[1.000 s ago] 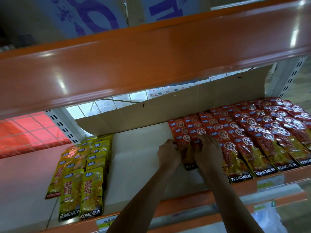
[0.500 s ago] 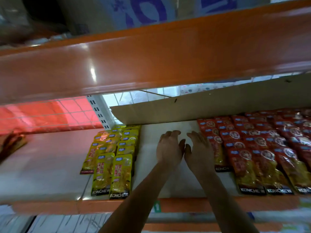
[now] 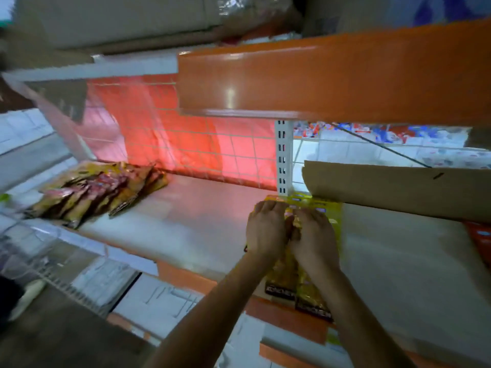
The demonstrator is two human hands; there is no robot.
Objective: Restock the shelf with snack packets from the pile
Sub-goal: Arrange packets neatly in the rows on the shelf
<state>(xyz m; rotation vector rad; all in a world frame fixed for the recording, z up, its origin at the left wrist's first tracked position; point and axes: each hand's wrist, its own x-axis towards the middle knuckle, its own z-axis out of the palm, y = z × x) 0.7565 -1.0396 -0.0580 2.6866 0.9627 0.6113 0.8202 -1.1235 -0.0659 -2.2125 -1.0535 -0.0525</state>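
Note:
Both my hands lie side by side on two rows of yellow snack packets [image 3: 305, 284] on the white shelf [image 3: 186, 221], near its front edge. My left hand [image 3: 265, 232] covers the left row and my right hand [image 3: 314, 240] the right row. Their fingers curl down over the packets' far part, and the fingertips are hidden. A loose pile of yellow and red-brown snack packets [image 3: 101, 189] lies at the shelf's far left. The edge of the red packets [image 3: 479, 235] shows at far right. The view is blurred.
A brown cardboard sheet [image 3: 398, 187] stands along the back right of the shelf. An orange shelf beam [image 3: 332, 75] hangs overhead. A white slotted upright [image 3: 283, 158] and a wire grid with a red backing [image 3: 186, 144] close the back.
My view has swung left. Both hands left the red packets, crossed the bare shelf and now lie on the yellow packets. The pile at far left has come into view.

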